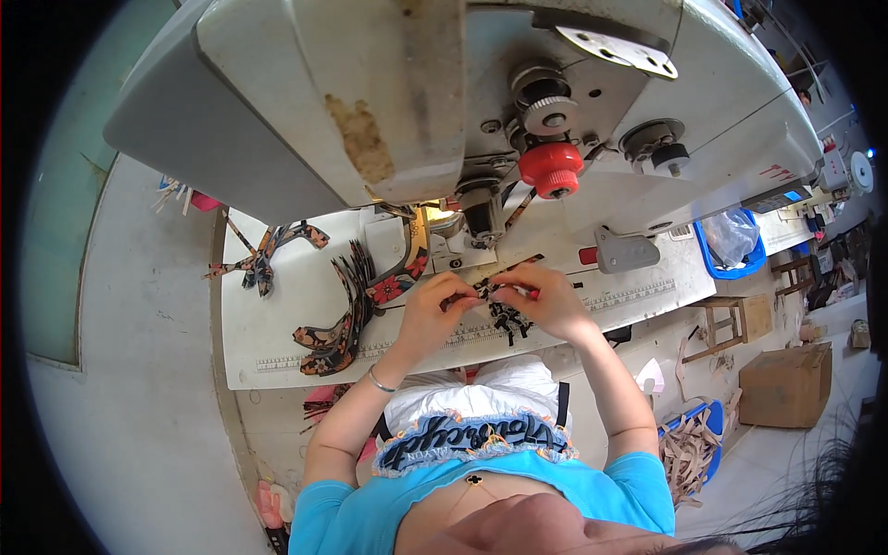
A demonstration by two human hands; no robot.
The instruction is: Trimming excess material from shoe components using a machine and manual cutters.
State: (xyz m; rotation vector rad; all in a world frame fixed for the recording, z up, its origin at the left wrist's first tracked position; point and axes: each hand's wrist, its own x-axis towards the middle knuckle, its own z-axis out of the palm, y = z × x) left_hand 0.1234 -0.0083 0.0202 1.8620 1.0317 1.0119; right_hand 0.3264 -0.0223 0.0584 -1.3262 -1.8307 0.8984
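Both hands meet over the front of the white sewing table (277, 342), below the sewing machine head (546, 120). My left hand (437, 311) pinches a dark floral fabric strip (507, 319) between its fingertips. From the other side my right hand (550, 302) grips the same strip, which is bunched and hangs toward the table edge. Something small and red shows at my right fingers; its kind is unclear. Left of my left hand lies a fanned stack of dark floral fabric pieces (344, 328), with red flowers on one end.
A ruler strip (638, 294) runs along the table's front. More floral pieces (264, 254) lie at the far left. On the right are a blue basket with a plastic bag (731, 240), a wooden stool (726, 328), a cardboard box (786, 384) and a floor basket of beige strips (689, 453).
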